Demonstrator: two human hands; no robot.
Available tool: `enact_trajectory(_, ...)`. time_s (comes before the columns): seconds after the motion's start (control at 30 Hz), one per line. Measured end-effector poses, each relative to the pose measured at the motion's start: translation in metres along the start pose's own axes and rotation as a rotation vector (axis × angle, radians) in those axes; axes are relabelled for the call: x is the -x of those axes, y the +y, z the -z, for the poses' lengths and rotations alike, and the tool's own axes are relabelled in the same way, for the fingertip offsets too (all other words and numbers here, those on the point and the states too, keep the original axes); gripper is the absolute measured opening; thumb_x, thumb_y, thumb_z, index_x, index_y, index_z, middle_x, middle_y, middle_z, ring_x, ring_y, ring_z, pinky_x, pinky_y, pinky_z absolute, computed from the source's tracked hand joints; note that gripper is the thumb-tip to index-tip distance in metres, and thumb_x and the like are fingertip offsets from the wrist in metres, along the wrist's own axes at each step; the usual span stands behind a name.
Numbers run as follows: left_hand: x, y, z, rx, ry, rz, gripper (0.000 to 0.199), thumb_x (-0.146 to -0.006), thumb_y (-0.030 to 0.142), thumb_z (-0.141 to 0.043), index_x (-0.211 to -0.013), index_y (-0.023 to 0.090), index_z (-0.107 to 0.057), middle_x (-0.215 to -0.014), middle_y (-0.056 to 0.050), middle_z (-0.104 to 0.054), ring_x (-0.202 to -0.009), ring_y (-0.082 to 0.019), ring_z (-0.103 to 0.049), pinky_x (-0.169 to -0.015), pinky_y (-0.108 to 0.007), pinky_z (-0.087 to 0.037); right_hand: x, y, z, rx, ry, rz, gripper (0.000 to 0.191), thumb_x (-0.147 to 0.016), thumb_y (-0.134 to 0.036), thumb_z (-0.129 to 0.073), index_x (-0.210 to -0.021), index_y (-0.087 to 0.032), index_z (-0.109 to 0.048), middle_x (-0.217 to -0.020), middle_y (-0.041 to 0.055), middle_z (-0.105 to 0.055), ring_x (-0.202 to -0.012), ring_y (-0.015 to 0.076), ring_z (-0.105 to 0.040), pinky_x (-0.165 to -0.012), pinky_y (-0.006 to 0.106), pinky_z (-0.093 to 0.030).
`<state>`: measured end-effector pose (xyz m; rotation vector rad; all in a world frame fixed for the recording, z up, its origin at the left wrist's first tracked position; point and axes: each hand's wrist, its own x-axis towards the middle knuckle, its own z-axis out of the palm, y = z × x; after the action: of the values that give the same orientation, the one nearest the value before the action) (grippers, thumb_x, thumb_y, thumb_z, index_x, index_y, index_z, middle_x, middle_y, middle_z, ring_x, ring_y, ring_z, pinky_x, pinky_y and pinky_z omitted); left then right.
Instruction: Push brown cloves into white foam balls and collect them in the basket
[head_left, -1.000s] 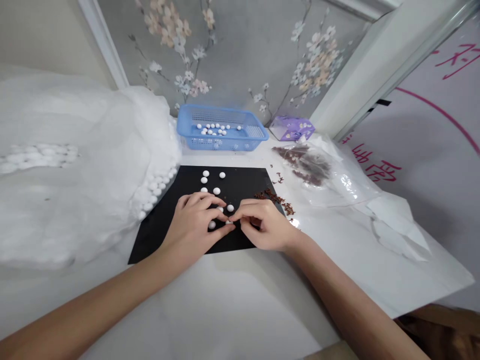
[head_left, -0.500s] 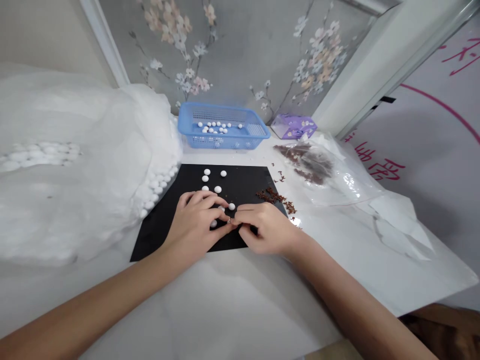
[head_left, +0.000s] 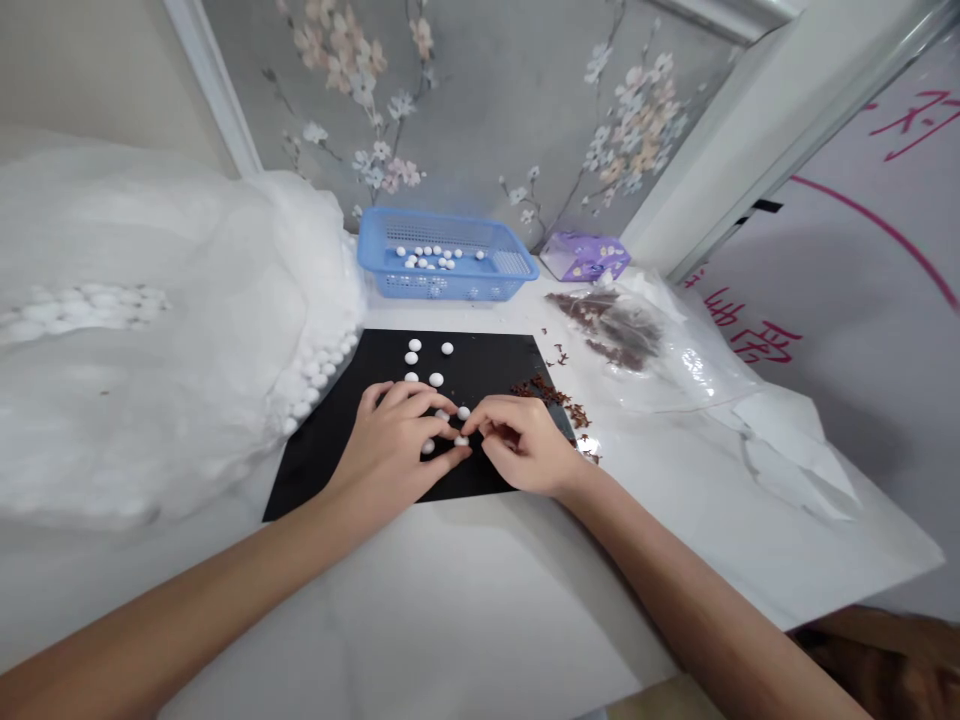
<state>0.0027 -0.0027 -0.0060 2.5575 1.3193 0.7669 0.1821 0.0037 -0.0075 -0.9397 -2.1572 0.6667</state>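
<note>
My left hand [head_left: 401,436] rests over the black sheet [head_left: 487,360], its thumb and a finger pinching a small white ball [head_left: 461,441]. From the other side reaches my right hand [head_left: 529,440]; its fingers are bent, and a gap shows between index finger and thumb. That index fingertip is at the pinched ball, and I see nothing in this hand. Another white ball [head_left: 463,413] lies just behind the fingertips, and one more [head_left: 427,446] is partly under my left hand. Several loose white balls [head_left: 436,380] sit farther back on the sheet.
Small brown star-shaped pieces [head_left: 551,392] are heaped at the sheet's right edge. Behind stands a blue basket [head_left: 450,285] with several white balls. A large bag of white balls [head_left: 187,400] fills the left; a clear bag [head_left: 675,360] and purple packet [head_left: 589,257] are at right.
My right hand has drawn slightly up and its thumb has parted from the index finger, so the pinched ball shows more. My left hand keeps its place.
</note>
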Motion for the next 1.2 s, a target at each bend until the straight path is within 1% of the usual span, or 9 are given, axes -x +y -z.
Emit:
enact_trajectory(0.1,-0.0003,0.0002,0.0004,0.004,-0.005,0.006,0.014,-0.078,0.036,-0.060,-0.074,0.026,-0.069,-0.099,0.001,-0.069,-0.104,-0.022,-0.052,-0.090,-0.043,-0.028,-0.0002,0.0007,-0.0006,-0.017,0.008,0.003,0.025,-0.064,-0.002,-0.041,-0.074,-0.014,-0.060,-0.061,-0.0019,-0.048,-0.049,0.0066,-0.039,-0.045,0.018,-0.030)
enact_trajectory(0.27,-0.0012,0.0008,-0.0003,-0.016,0.003,0.026,0.017,-0.078,0.039,-0.060,-0.072,0.027,-0.069,-0.098,0.001,-0.069,-0.102,-0.022,-0.054,-0.090,-0.043,-0.028,0.0009,0.0011,0.0026,-0.033,-0.024,0.044,0.023,-0.063,-0.002,-0.040,-0.069,-0.014,-0.059,-0.057,-0.0024,-0.046,-0.048,0.0068,-0.039,-0.044,0.019,-0.029)
enact_trajectory(0.47,-0.0009,0.0006,-0.0013,-0.029,0.004,0.036,0.019,-0.079,0.042,-0.059,-0.070,0.028,-0.069,-0.098,0.002,-0.070,-0.101,-0.021,-0.054,-0.089,-0.043,-0.029,0.0012,-0.0018,0.0050,0.017,-0.057,0.092,0.024,-0.064,-0.002,-0.039,-0.068,-0.015,-0.060,-0.057,-0.0005,-0.051,-0.048,0.0075,-0.041,-0.044,0.019,-0.030)
enact_trajectory(0.63,-0.0010,0.0008,-0.0003,-0.029,0.010,0.024,0.022,-0.080,0.042,-0.057,-0.070,0.027,-0.069,-0.097,0.002,-0.070,-0.100,-0.020,-0.055,-0.089,-0.043,-0.028,0.0005,-0.0048,0.0029,0.051,-0.071,0.126,0.022,-0.063,-0.002,-0.039,-0.064,-0.015,-0.055,-0.055,-0.0016,-0.045,-0.047,0.0076,-0.036,-0.044,0.020,-0.028)
enact_trajectory(0.77,-0.0013,0.0017,0.0007,-0.034,0.000,0.004,0.022,-0.081,0.041,-0.056,-0.070,0.027,-0.069,-0.096,0.003,-0.070,-0.099,-0.020,-0.055,-0.090,-0.043,-0.027,-0.0001,-0.0040,0.0009,0.098,-0.102,0.143,0.020,-0.066,-0.002,-0.038,-0.061,-0.016,-0.052,-0.056,-0.0007,-0.046,-0.048,0.0084,-0.037,-0.047,0.021,-0.029)
enact_trajectory(0.9,-0.0018,0.0017,0.0016,-0.027,-0.012,0.011,0.020,-0.081,0.039,-0.056,-0.070,0.028,-0.068,-0.096,0.002,-0.070,-0.099,-0.020,-0.054,-0.091,-0.044,-0.027,-0.0013,-0.0025,-0.0007,0.121,-0.126,0.113,0.019,-0.065,-0.002,-0.038,-0.060,-0.017,-0.049,-0.056,-0.0012,-0.045,-0.049,0.0090,-0.037,-0.048,0.022,-0.027)
enact_trajectory(1.0,-0.0020,0.0006,0.0016,0.004,-0.028,0.037,0.018,-0.079,0.039,-0.059,-0.069,0.028,-0.068,-0.096,0.002,-0.069,-0.100,-0.021,-0.054,-0.091,-0.043,-0.027,-0.0019,-0.0005,-0.0018,0.049,-0.123,0.056,0.018,-0.063,-0.002,-0.039,-0.063,-0.018,-0.048,-0.055,-0.0043,-0.041,-0.047,0.0076,-0.034,-0.047,0.020,-0.027)
enact_trajectory(1.07,-0.0019,-0.0001,0.0012,0.020,-0.031,0.049,0.016,-0.077,0.039,-0.060,-0.069,0.027,-0.068,-0.097,0.002,-0.069,-0.100,-0.021,-0.054,-0.090,-0.043,-0.028,-0.0019,0.0012,-0.0023,-0.012,-0.094,0.014,0.019,-0.064,-0.002,-0.040,-0.067,-0.017,-0.051,-0.056,-0.0047,-0.044,-0.047,0.0068,-0.035,-0.047,0.019,-0.028)
enact_trajectory(1.2,-0.0018,-0.0006,0.0003,0.035,-0.024,0.060,0.014,-0.075,0.038,-0.063,-0.069,0.027,-0.069,-0.097,0.002,-0.068,-0.100,-0.021,-0.054,-0.091,-0.043,-0.027,-0.0015,0.0032,-0.0023,-0.064,0.017,-0.051,0.022,-0.067,-0.002,-0.039,-0.070,-0.015,-0.057,-0.061,-0.0022,-0.052,-0.047,0.0062,-0.039,-0.046,0.019,-0.029)
